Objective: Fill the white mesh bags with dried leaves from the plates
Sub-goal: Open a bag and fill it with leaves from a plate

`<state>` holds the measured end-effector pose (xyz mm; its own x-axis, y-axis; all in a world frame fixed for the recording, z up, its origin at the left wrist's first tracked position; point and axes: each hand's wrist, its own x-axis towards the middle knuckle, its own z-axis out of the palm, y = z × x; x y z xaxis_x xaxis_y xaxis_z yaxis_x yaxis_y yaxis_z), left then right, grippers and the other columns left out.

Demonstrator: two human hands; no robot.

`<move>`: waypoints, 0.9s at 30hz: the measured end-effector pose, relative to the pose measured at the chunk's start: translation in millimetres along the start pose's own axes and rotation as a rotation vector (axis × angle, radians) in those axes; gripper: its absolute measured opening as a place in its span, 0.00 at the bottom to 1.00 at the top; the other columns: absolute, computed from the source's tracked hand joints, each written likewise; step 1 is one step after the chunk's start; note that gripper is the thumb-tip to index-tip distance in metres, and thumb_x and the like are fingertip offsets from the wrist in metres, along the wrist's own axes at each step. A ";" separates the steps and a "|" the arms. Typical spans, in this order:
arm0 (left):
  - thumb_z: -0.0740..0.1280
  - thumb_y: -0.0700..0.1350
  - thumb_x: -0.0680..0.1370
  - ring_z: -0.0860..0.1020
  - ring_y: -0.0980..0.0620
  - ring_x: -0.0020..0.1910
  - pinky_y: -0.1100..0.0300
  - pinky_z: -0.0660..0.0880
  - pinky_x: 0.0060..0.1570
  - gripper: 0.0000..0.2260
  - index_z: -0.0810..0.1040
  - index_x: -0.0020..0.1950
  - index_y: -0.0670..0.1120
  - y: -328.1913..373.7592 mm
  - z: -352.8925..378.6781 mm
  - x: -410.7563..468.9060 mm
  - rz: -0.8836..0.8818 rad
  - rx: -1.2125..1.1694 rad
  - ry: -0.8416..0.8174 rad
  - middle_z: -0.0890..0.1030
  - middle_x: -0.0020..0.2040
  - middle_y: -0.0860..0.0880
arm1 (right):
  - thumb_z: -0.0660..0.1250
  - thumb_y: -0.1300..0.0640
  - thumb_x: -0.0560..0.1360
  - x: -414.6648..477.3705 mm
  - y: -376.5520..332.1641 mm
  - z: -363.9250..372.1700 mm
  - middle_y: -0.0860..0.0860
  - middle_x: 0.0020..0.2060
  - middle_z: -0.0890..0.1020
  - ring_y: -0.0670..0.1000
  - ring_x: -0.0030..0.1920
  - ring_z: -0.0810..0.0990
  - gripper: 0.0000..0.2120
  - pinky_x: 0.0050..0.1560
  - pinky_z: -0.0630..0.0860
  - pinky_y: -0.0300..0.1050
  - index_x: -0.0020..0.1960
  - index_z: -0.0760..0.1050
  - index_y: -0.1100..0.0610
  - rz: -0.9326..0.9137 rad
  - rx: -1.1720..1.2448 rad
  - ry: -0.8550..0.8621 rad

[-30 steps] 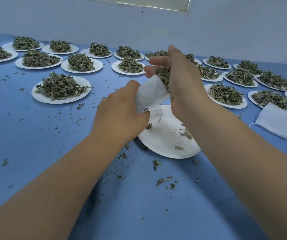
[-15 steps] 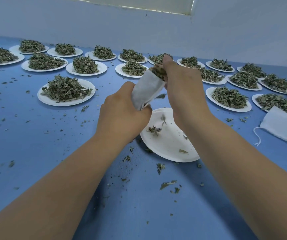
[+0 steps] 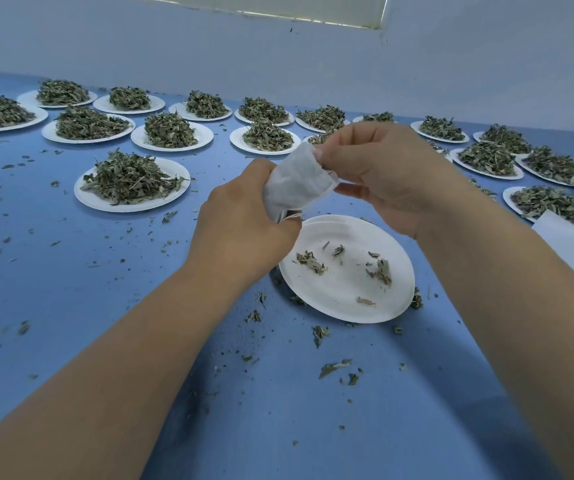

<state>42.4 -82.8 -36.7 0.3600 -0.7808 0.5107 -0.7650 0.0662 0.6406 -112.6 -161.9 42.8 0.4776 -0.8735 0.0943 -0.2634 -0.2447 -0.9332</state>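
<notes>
Bits of dried leaf lie scattered on the blue table (image 3: pixel 71 271). A nearly empty paper plate (image 3: pixel 347 299) sits just past them. Above it, the left hand (image 3: pixel 240 233) squeezes the bottom of a white mesh bag (image 3: pixel 297 181), and the right hand (image 3: pixel 392 178) pinches its top. Farther back are plates piled with leaves (image 3: pixel 129 178).

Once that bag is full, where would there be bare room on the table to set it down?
Freest: the blue table left of the nearly empty plate, nearer than the full plate; only crumbs there. Also the near strip between the forearms. The back rows of plates are crowded.
</notes>
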 end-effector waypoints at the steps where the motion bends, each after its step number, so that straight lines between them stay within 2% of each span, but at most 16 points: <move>1: 0.70 0.54 0.68 0.76 0.54 0.34 0.54 0.74 0.32 0.11 0.71 0.46 0.55 -0.7 -0.1 0.5 -0.002 0.002 0.007 0.76 0.35 0.54 | 0.76 0.53 0.72 -0.5 -0.1 -2.3 0.51 0.47 0.87 0.52 0.55 0.84 0.07 0.62 0.79 0.58 0.43 0.84 0.57 -0.023 -0.028 0.047; 3: 0.70 0.54 0.69 0.76 0.55 0.34 0.54 0.75 0.32 0.11 0.71 0.45 0.55 -1.8 -0.2 1.2 -0.004 0.004 0.019 0.77 0.35 0.54 | 0.72 0.46 0.74 -3.3 1.9 -4.8 0.45 0.52 0.87 0.48 0.60 0.82 0.09 0.64 0.77 0.58 0.43 0.86 0.51 -0.083 -0.090 0.105; 7: 0.70 0.54 0.69 0.75 0.59 0.33 0.59 0.70 0.30 0.11 0.71 0.46 0.56 -2.6 -0.3 1.3 0.003 -0.002 0.014 0.77 0.34 0.56 | 0.57 0.31 0.77 -13.8 7.5 -0.7 0.36 0.57 0.83 0.38 0.62 0.78 0.23 0.70 0.70 0.53 0.41 0.86 0.41 -0.110 -0.245 0.017; 11: 0.71 0.54 0.69 0.76 0.58 0.35 0.59 0.71 0.30 0.11 0.71 0.47 0.57 -2.3 0.0 1.3 0.004 0.007 0.003 0.77 0.35 0.56 | 0.50 0.28 0.77 -16.4 6.5 -1.0 0.35 0.57 0.83 0.39 0.61 0.78 0.29 0.68 0.70 0.51 0.44 0.86 0.42 -0.136 -0.223 0.027; 12: 0.71 0.54 0.69 0.76 0.58 0.35 0.58 0.72 0.31 0.11 0.71 0.47 0.57 -1.7 0.2 1.0 0.006 0.004 0.000 0.78 0.36 0.56 | 0.49 0.27 0.77 -18.8 6.2 -0.4 0.38 0.54 0.84 0.40 0.56 0.81 0.32 0.60 0.73 0.48 0.45 0.85 0.45 -0.120 -0.262 0.008; 13: 0.71 0.54 0.69 0.76 0.58 0.35 0.57 0.74 0.32 0.11 0.72 0.47 0.56 -1.1 0.5 0.9 0.007 0.004 -0.006 0.78 0.36 0.56 | 0.49 0.27 0.77 -21.0 7.6 0.7 0.42 0.45 0.85 0.42 0.45 0.82 0.35 0.50 0.75 0.42 0.45 0.84 0.51 -0.108 -0.330 -0.011; 14: 0.71 0.54 0.69 0.77 0.58 0.36 0.57 0.75 0.33 0.11 0.72 0.48 0.57 -0.5 1.1 0.7 0.006 0.008 -0.015 0.78 0.36 0.56 | 0.50 0.28 0.79 -24.3 9.3 2.7 0.47 0.34 0.83 0.45 0.33 0.79 0.38 0.55 0.60 0.55 0.44 0.81 0.60 -0.125 -0.374 -0.017; 15: 0.70 0.54 0.69 0.77 0.58 0.37 0.57 0.76 0.34 0.12 0.72 0.49 0.57 -0.4 1.5 0.9 0.005 0.018 -0.025 0.79 0.37 0.56 | 0.51 0.32 0.81 -27.4 11.7 3.6 0.48 0.26 0.78 0.47 0.27 0.74 0.36 0.34 0.58 0.31 0.44 0.78 0.64 -0.175 -0.373 0.000; 16: 0.70 0.54 0.69 0.77 0.57 0.38 0.57 0.76 0.36 0.12 0.72 0.49 0.57 -1.2 1.3 1.3 0.001 0.032 -0.034 0.79 0.38 0.56 | 0.54 0.37 0.83 -30.5 13.2 4.1 0.45 0.27 0.79 0.45 0.28 0.76 0.32 0.32 0.66 0.32 0.45 0.80 0.64 -0.226 -0.334 0.058; 17: 0.70 0.55 0.69 0.77 0.56 0.38 0.57 0.76 0.36 0.12 0.72 0.50 0.57 -2.8 1.0 1.6 -0.007 0.049 -0.039 0.79 0.39 0.56 | 0.57 0.42 0.83 -32.4 15.7 1.6 0.44 0.33 0.84 0.42 0.35 0.80 0.25 0.42 0.77 0.37 0.46 0.83 0.60 -0.277 -0.293 0.139; 18: 0.70 0.55 0.70 0.76 0.56 0.38 0.57 0.76 0.36 0.12 0.72 0.49 0.56 -4.8 0.3 2.3 -0.019 0.068 -0.038 0.78 0.39 0.56 | 0.60 0.46 0.82 -34.7 17.2 -3.1 0.41 0.39 0.85 0.38 0.42 0.82 0.18 0.47 0.77 0.38 0.45 0.84 0.54 -0.328 -0.283 0.229; 19: 0.70 0.55 0.70 0.76 0.56 0.37 0.57 0.75 0.35 0.11 0.71 0.48 0.56 -6.7 -0.4 3.2 -0.033 0.087 -0.033 0.78 0.39 0.55 | 0.63 0.49 0.81 -38.8 18.1 -10.5 0.38 0.40 0.84 0.34 0.42 0.80 0.13 0.44 0.75 0.35 0.45 0.84 0.50 -0.364 -0.338 0.265; 20: 0.70 0.55 0.70 0.75 0.56 0.36 0.57 0.75 0.34 0.11 0.71 0.48 0.55 -8.6 -1.3 4.3 -0.048 0.105 -0.026 0.77 0.38 0.55 | 0.65 0.50 0.79 -44.2 18.2 -19.0 0.37 0.39 0.82 0.32 0.38 0.78 0.09 0.38 0.72 0.33 0.45 0.83 0.46 -0.362 -0.465 0.204; 22: 0.69 0.55 0.71 0.74 0.56 0.35 0.59 0.73 0.32 0.11 0.70 0.47 0.55 -10.8 -2.2 5.6 -0.061 0.136 -0.019 0.76 0.38 0.54 | 0.68 0.48 0.77 -54.9 21.1 -34.1 0.36 0.42 0.79 0.28 0.35 0.75 0.05 0.35 0.69 0.33 0.50 0.81 0.39 -0.227 -0.772 -0.103; 24: 0.68 0.54 0.71 0.74 0.56 0.36 0.60 0.70 0.31 0.10 0.69 0.47 0.55 -10.4 -0.5 5.3 -0.044 0.155 -0.035 0.76 0.38 0.54 | 0.70 0.45 0.76 -61.3 25.1 -41.8 0.34 0.48 0.76 0.28 0.39 0.76 0.11 0.39 0.71 0.34 0.57 0.78 0.34 -0.064 -0.958 -0.368; 27: 0.67 0.54 0.70 0.75 0.51 0.37 0.56 0.72 0.33 0.11 0.70 0.49 0.54 -6.1 5.5 -0.7 -0.006 0.165 -0.088 0.76 0.39 0.54 | 0.70 0.50 0.78 -60.5 31.4 -37.7 0.33 0.51 0.75 0.35 0.48 0.75 0.15 0.44 0.71 0.32 0.60 0.77 0.34 -0.015 -1.036 -0.437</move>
<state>43.9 -86.1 -44.1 0.3223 -0.8327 0.4502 -0.8427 -0.0357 0.5373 -181.4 -132.6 20.8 0.6858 -0.6949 -0.2162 -0.7274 -0.6635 -0.1750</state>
